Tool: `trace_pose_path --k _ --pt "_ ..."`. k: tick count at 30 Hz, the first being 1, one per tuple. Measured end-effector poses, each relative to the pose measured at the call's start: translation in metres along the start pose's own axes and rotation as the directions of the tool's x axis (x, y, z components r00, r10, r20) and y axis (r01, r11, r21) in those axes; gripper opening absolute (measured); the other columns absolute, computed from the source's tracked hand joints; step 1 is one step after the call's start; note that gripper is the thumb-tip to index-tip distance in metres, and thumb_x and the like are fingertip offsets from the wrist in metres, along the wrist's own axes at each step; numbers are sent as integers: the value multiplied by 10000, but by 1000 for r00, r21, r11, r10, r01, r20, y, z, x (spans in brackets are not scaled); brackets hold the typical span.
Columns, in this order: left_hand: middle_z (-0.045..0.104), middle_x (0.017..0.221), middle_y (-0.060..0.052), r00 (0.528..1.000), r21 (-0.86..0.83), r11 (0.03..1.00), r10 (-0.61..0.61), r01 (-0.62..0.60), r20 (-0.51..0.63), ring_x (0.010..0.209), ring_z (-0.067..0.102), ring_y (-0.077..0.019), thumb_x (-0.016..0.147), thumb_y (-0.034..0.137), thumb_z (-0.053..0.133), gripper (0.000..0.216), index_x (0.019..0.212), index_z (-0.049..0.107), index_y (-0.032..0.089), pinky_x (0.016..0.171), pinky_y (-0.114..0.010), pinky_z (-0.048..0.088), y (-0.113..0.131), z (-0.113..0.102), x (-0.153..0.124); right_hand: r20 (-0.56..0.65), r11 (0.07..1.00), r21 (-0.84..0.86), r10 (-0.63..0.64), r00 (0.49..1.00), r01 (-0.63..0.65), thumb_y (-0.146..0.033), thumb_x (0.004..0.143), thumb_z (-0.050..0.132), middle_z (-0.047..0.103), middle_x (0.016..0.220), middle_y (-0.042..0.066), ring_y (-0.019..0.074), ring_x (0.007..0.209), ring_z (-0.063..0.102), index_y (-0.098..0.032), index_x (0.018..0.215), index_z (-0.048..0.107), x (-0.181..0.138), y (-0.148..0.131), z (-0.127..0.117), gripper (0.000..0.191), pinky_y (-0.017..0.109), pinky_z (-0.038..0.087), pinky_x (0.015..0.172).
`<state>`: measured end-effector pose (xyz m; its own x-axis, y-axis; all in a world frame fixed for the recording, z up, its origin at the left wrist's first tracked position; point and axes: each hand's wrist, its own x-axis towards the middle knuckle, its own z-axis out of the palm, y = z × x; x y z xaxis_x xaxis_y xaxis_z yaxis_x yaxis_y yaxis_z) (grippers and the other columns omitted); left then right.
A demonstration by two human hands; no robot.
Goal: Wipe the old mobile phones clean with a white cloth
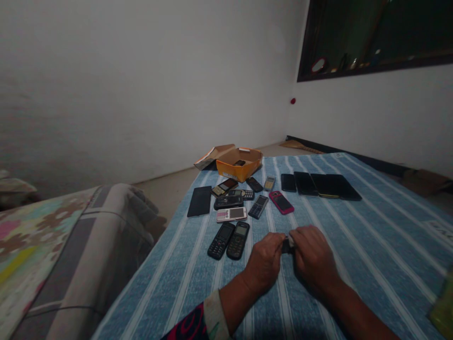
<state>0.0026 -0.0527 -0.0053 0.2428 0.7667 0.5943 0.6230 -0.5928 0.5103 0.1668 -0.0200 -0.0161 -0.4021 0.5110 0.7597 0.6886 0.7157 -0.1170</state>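
My left hand (264, 259) and my right hand (313, 255) meet above the striped blue cloth, fingers closed at the tips. Between them they grip a small dark object (288, 245) with a pale patch by the right fingers. Most of it is hidden, so its kind cannot be made out. Left of my left hand lie two black keypad phones, one (221, 241) beside the other (238, 241). Beyond my hands are a pink-framed phone (281, 202), a grey keypad phone (258, 207) and a white phone (231, 214).
An open orange cardboard box (240, 169) stands at the far end, a phone inside. Several more phones lie before it, with a black tablet (199, 201) on the left. Dark flat devices (334, 185) lie at the right. A covered bed-like surface (88, 245) is at left.
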Motion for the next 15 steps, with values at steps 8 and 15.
trace_pose_path --k 8,15 --pt "677 897 -91 1000 -23 1000 4 -4 -10 834 666 -184 947 95 387 262 1057 619 143 766 -296 564 -1 -2 1 79 992 88 88 993 -95 -79 832 424 619 822 69 226 808 551 -178 908 609 2 10 -7 223 393 446 821" --pt "690 912 -97 1000 -10 1000 -9 9 -18 833 680 -191 934 96 407 281 1110 620 147 756 -314 585 -6 0 -1 116 770 359 524 844 -528 -222 765 430 699 824 47 203 742 646 -192 842 696 6 23 -15 278 306 501 693"
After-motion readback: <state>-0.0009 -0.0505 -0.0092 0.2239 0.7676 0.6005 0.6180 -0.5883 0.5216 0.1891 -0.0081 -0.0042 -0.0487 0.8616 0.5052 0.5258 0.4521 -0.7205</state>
